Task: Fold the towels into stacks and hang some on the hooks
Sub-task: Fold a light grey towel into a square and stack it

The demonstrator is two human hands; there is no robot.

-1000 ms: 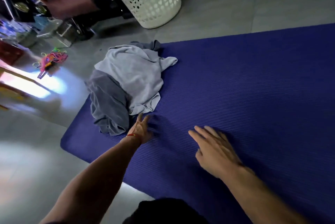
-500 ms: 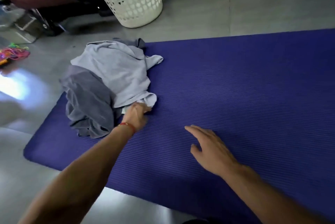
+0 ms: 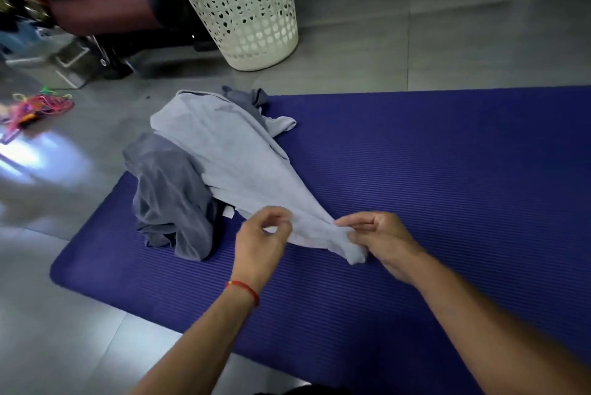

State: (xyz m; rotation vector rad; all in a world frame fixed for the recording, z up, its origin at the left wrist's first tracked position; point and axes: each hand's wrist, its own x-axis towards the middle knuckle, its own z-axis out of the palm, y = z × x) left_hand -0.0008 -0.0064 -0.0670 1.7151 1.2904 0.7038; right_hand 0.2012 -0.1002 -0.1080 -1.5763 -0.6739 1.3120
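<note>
- Since a second ago your right hand has left the ribbed blue foam mat and now pinches the pale grey cloth towel.
- Your left hand curls at the same edge; whether it grips, I cannot tell.
- That towel stretches from the dark grey crumpled towel, before the cream perforated plastic basket.

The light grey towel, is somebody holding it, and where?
Yes. Both hands pinch the light grey towel at its near end: the left hand on its edge, the right hand on the bunched corner.
</note>
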